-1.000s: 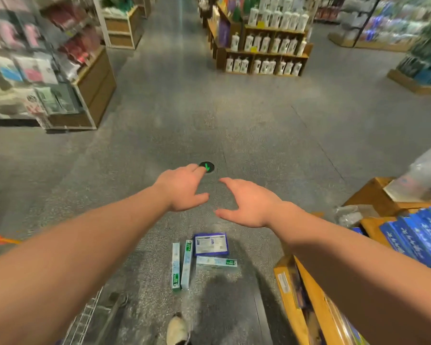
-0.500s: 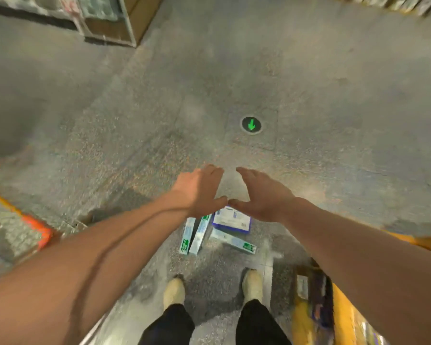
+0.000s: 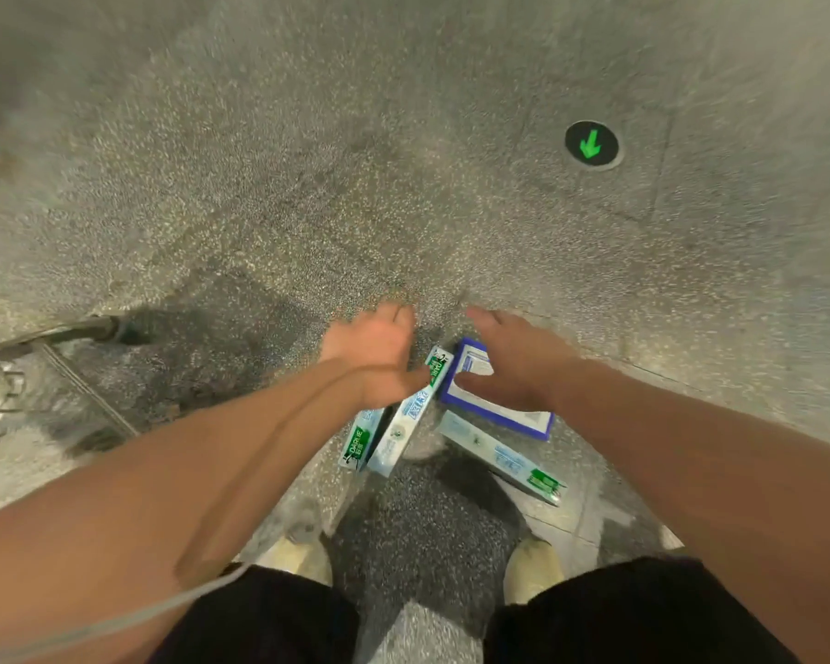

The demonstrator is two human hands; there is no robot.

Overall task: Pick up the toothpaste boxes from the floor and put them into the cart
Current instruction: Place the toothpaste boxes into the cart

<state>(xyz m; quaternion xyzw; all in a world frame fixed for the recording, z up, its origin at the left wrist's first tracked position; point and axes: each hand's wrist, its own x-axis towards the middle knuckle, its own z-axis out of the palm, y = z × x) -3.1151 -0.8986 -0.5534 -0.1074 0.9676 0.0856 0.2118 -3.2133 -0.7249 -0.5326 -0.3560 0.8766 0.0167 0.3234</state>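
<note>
Floor (image 3: 307, 184): grey speckled terrazzo, lit from above — dark shadow patches are cast across its lower centre and left. A round black floor marker (image 3: 591, 144) with a green arrow is set toward the upper right corner. Faint joint lines are seen around it. View is motion-blurred at the edges.

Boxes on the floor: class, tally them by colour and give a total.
Long white-and-green toothpaste boxes: 3, namely the left box, the middle box and the right box.
Wider blue-edged box: 1.
Total: 4, all lying on the floor.
</note>
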